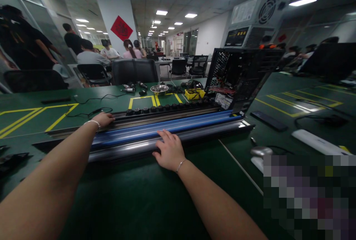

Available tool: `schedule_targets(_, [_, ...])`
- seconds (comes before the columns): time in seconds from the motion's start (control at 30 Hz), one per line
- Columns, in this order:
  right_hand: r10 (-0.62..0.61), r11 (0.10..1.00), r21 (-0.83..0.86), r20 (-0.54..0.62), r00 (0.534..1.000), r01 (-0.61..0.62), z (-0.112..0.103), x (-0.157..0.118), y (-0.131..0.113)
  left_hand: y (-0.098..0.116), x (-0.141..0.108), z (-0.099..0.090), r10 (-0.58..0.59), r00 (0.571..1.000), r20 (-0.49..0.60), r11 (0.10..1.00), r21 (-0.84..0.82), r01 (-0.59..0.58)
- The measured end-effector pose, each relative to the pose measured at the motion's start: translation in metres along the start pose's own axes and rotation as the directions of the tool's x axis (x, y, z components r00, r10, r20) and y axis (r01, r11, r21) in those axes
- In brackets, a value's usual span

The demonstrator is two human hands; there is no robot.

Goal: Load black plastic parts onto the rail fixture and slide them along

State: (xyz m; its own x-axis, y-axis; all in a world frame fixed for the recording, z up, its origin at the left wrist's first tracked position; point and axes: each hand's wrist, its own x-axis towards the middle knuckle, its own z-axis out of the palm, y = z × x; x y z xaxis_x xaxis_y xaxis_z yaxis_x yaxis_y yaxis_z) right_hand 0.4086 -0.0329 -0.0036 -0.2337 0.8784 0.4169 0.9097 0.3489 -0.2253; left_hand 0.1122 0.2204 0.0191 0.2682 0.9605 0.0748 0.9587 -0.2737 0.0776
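A long dark assembly with lengthwise strips lies across the green table. It has a bright blue strip [144,128] in its middle, a glossy dark grey bar [128,146] along the near side and a brownish rail [147,117] at the back. My left hand [102,120] reaches over to the back edge, fingers curled together at the rail; what lies under the fingertips is hidden. Over the grey bar, my right hand [169,149] rests with fingers spread, their tips by the blue strip. Several round black knobs [152,109] line up behind the rail.
At the right end stands an open computer case [236,77] with a power supply [256,14] on top. Behind are a metal bowl [159,89] and a yellow basket [194,94]. A mouse [261,152] and white power strip [319,142] lie at right. Several people sit or stand beyond.
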Motion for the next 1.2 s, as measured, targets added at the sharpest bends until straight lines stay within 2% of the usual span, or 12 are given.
schedule_targets(0.1, [0.002,1.0,0.004,-0.002,1.0,-0.002,0.0,0.0,0.0,0.004,-0.005,-0.005,-0.04,0.995,0.094,0.998,0.046,0.035])
schedule_targets(0.37, [-0.005,1.0,0.013,-0.017,1.0,0.005,0.001,0.0,0.0,0.012,-0.023,-0.02,0.036,0.998,0.053,0.994,0.099,-0.041])
schedule_targets(0.53, [0.009,0.999,0.031,-0.019,1.0,-0.008,0.001,0.0,0.0,0.021,-0.04,-0.034,0.106,0.994,-0.036,0.99,0.102,-0.102])
schedule_targets(0.7, [0.024,0.997,0.073,-0.015,1.0,-0.023,-0.003,0.0,-0.002,0.032,-0.051,-0.056,0.073,0.992,-0.106,0.99,0.128,-0.059])
schedule_targets(0.87, [0.112,0.944,0.317,-0.059,0.992,-0.088,-0.006,0.005,-0.001,0.049,-0.062,-0.084,0.108,0.956,-0.274,0.979,0.196,-0.054])
schedule_targets(0.93, [0.252,0.821,0.54,-0.054,0.966,-0.185,-0.007,0.016,0.0,0.058,-0.07,-0.092,0.125,0.932,-0.341,0.972,0.233,-0.045])
schedule_targets(0.97, [0.355,0.695,0.671,-0.006,0.935,-0.26,-0.009,0.024,0.001,0.061,-0.074,-0.094,0.14,0.921,-0.364,0.967,0.249,-0.049])
schedule_targets(1.0, [0.464,0.497,0.801,0.081,0.882,-0.335,-0.01,0.033,0.002,0.065,-0.079,-0.096,0.154,0.91,-0.385,0.964,0.261,-0.052])
schedule_targets(1.03, [0.545,0.236,0.891,0.21,0.812,-0.388,-0.011,0.044,0.003,0.068,-0.084,-0.097,0.161,0.902,-0.401,0.962,0.268,-0.053])
schedule_targets(1.1, [0.554,-0.277,0.889,0.457,0.696,-0.364,-0.015,0.065,0.007,0.073,-0.093,-0.096,0.167,0.887,-0.43,0.963,0.264,-0.054])
schedule_targets(1.13, [0.548,-0.335,0.871,0.491,0.677,-0.36,-0.016,0.074,0.009,0.075,-0.097,-0.096,0.17,0.882,-0.439,0.964,0.259,-0.057])
schedule_targets(1.2, [0.569,-0.378,0.858,0.512,0.644,-0.348,-0.017,0.091,0.014,0.078,-0.107,-0.094,0.181,0.871,-0.457,0.965,0.253,-0.068])
